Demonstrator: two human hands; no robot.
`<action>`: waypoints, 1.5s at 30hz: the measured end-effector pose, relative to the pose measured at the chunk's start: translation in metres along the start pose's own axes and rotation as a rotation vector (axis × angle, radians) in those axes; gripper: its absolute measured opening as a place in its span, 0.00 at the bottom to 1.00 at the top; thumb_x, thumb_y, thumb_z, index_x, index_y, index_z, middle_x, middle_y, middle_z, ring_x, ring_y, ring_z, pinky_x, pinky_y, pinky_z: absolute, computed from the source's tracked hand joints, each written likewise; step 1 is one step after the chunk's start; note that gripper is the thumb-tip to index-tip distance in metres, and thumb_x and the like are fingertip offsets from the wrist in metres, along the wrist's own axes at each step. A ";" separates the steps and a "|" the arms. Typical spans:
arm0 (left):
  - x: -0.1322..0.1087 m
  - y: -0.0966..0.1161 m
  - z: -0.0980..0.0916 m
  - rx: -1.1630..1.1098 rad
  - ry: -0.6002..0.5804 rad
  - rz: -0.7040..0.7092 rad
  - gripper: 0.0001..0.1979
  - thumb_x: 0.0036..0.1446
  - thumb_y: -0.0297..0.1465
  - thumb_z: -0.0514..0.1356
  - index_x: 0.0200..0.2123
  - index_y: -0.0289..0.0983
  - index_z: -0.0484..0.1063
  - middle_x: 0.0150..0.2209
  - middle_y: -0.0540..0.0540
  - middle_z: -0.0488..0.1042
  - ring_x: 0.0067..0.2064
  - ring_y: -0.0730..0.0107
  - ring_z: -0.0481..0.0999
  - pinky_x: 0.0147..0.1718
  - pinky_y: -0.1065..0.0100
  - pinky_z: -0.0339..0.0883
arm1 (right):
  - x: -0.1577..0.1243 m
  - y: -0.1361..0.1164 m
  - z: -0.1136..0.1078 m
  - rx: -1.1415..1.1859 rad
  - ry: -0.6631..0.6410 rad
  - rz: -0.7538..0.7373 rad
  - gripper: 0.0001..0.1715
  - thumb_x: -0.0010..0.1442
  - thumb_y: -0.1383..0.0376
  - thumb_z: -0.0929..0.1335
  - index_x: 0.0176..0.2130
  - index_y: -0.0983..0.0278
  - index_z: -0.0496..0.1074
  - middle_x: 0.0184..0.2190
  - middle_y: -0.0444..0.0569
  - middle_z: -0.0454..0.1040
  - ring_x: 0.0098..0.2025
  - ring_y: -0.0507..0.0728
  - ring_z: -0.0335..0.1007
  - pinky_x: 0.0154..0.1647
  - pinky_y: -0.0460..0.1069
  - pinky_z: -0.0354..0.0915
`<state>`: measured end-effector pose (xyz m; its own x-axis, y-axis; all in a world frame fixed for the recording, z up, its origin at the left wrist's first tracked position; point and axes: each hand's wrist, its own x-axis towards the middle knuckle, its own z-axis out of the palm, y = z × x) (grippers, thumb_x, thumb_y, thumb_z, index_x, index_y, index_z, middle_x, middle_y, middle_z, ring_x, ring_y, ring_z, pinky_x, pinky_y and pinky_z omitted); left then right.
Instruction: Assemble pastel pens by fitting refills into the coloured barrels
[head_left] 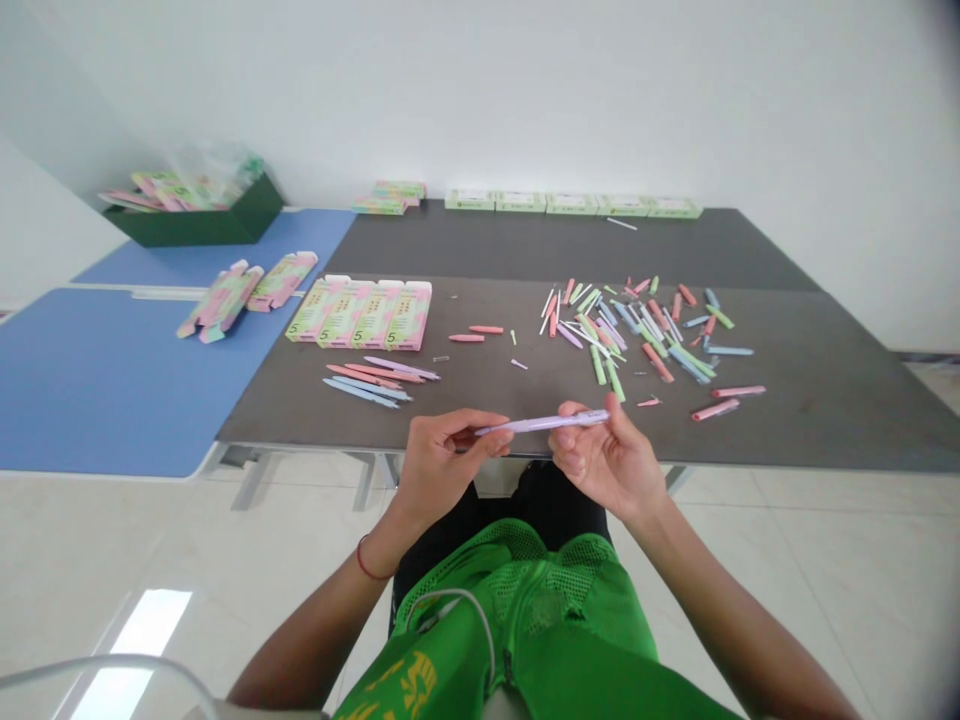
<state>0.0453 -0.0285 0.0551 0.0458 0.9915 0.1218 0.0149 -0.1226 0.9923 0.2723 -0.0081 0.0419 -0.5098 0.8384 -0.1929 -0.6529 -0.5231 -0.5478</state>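
At the near edge of the bench (787, 428), your L hand (448, 458) pinches the purple pen (536, 424) by one end & your R hand (616, 465) holds the other. Pen's prob. light, stiff, slick plastic, easy to spin; grip mid-length, gently, w/o bending it.

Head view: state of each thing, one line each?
Purple pen: held in both hands, above table edge
Left hand: closed on pen's left end
Right hand: closed on pen's right end
Pen row: lying side by side
Pen parts: loose, scattered
Four cartons: side by side, flaps showing
Dark green bin: open-topped, cartons inside
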 end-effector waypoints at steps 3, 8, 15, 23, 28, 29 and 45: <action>-0.001 -0.001 -0.001 -0.007 -0.010 -0.014 0.11 0.56 0.34 0.73 0.40 0.35 0.84 0.33 0.45 0.85 0.33 0.64 0.86 0.36 0.70 0.82 | 0.001 0.002 -0.001 -0.021 0.024 -0.002 0.28 0.69 0.44 0.65 0.43 0.65 0.79 0.27 0.48 0.74 0.27 0.51 0.67 0.28 0.45 0.67; -0.001 -0.001 -0.001 -0.003 -0.006 -0.027 0.11 0.56 0.35 0.73 0.40 0.35 0.84 0.33 0.44 0.85 0.33 0.63 0.86 0.36 0.68 0.83 | 0.002 0.006 -0.001 -0.064 0.003 -0.041 0.25 0.64 0.44 0.70 0.41 0.63 0.79 0.26 0.46 0.73 0.25 0.50 0.65 0.25 0.44 0.65; 0.000 0.001 -0.001 0.009 -0.022 -0.035 0.11 0.56 0.35 0.73 0.39 0.35 0.84 0.33 0.44 0.85 0.32 0.64 0.86 0.35 0.70 0.82 | 0.004 0.007 0.001 -0.077 0.015 -0.044 0.28 0.69 0.42 0.65 0.41 0.63 0.78 0.27 0.47 0.74 0.27 0.51 0.68 0.27 0.45 0.66; 0.000 0.006 -0.002 0.056 -0.019 -0.010 0.10 0.56 0.34 0.72 0.39 0.35 0.84 0.33 0.45 0.85 0.32 0.64 0.86 0.35 0.70 0.82 | 0.003 0.008 0.000 -0.069 0.045 -0.036 0.26 0.70 0.44 0.64 0.41 0.62 0.77 0.26 0.45 0.73 0.24 0.51 0.63 0.26 0.46 0.64; -0.001 0.010 0.000 0.088 -0.019 0.001 0.10 0.56 0.35 0.72 0.39 0.35 0.84 0.32 0.45 0.85 0.31 0.64 0.86 0.34 0.70 0.82 | 0.002 0.010 0.000 -0.047 0.030 -0.032 0.25 0.70 0.45 0.63 0.41 0.62 0.77 0.25 0.45 0.70 0.24 0.51 0.61 0.25 0.45 0.63; -0.002 0.011 0.000 0.087 -0.021 0.006 0.10 0.56 0.35 0.72 0.39 0.36 0.84 0.32 0.45 0.85 0.31 0.64 0.85 0.34 0.69 0.82 | 0.002 0.010 0.000 -0.030 0.025 -0.026 0.25 0.71 0.46 0.63 0.41 0.62 0.77 0.25 0.45 0.70 0.24 0.51 0.61 0.25 0.45 0.62; -0.007 0.024 0.005 0.353 -0.006 0.111 0.09 0.61 0.37 0.68 0.33 0.37 0.84 0.25 0.49 0.81 0.25 0.73 0.77 0.25 0.75 0.68 | 0.000 0.016 0.007 -0.326 0.133 -0.287 0.09 0.61 0.61 0.76 0.38 0.65 0.79 0.21 0.45 0.77 0.17 0.49 0.66 0.17 0.44 0.64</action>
<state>0.0505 -0.0386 0.0780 0.0728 0.9711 0.2272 0.3529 -0.2382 0.9049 0.2580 -0.0180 0.0390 -0.2433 0.9660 -0.0873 -0.5360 -0.2089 -0.8180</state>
